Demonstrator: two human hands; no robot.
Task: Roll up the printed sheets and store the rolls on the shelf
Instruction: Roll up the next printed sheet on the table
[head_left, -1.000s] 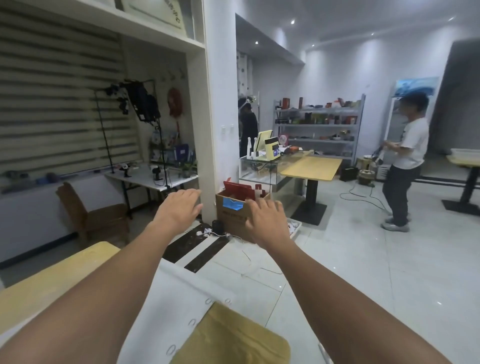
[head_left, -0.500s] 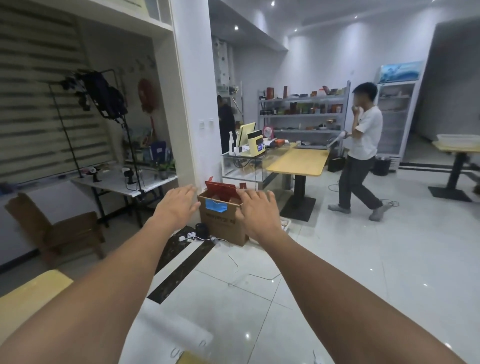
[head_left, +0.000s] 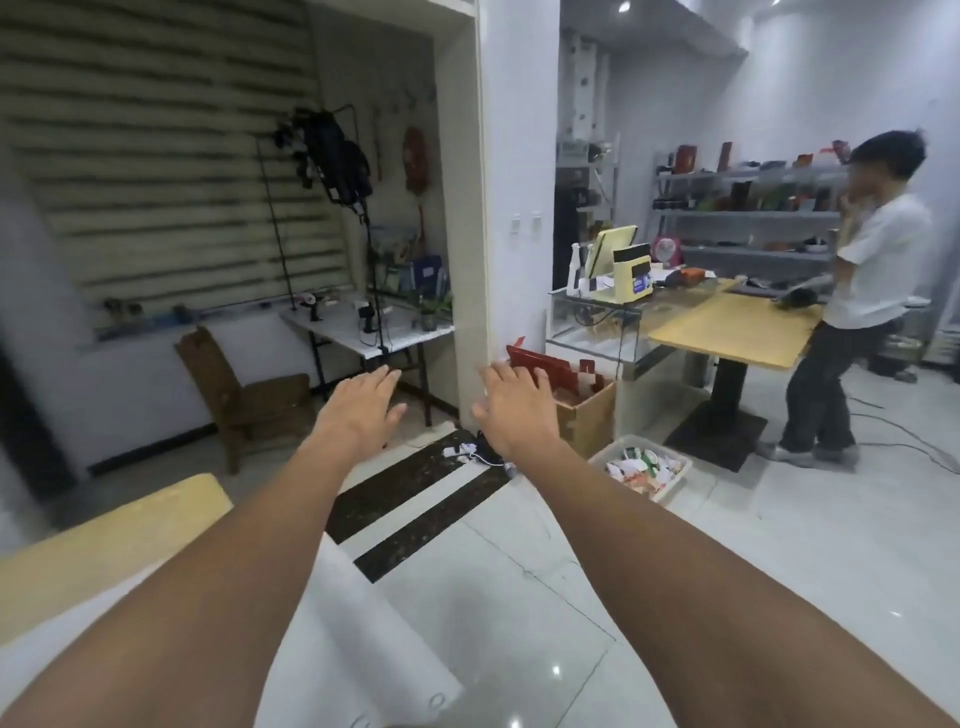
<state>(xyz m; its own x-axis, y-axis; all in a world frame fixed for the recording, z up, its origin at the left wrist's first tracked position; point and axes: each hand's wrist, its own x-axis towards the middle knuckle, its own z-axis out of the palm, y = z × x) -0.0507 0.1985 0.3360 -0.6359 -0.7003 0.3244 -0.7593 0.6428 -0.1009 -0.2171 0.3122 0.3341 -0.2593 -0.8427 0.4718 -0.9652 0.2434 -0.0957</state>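
Floor (head_left: 727, 597) of glossy white tile, crossed by two dark stripes (head_left: 415, 499) near the white pillar (head_left: 514, 208). Looked out over a bright shop room: striped blinds (head_left: 156, 156) along the left wall, one white folding table (head_left: 363, 327) below them with small gear on top, one tall stand (head_left: 332, 150) hung with black equipment, one wooden chair (head_left: 249, 384) near that table. Counted two yellow tabletops: the near table (head_left: 119, 540) at lower left and the far table (head_left: 737, 327) on a black pedestal, right of a glass counter (head_left: 597, 322). Found one open cardboard box (head_left: 589, 421) at the counter's foot, red card sticking out, and one white bin (head_left: 647, 465) of packets just beside it on the tile. Noted one metal shelf (head_left: 743, 213) on the back wall, three tiers in sight, crowded with boxes and jars, well apart from both hands. Saw one other person (head_left: 872, 270) in a white shirt by the far table.

Held both arms straight out, the left hand (head_left: 358, 410) and the right hand (head_left: 519, 410) apart from each other, palms down, fingers straight and slightly spread, gripping nothing and touching nothing. Spotted one printed sheet (head_left: 363, 639), white, unrolled, lying on the near table under the left forearm, small rings along its near edge.
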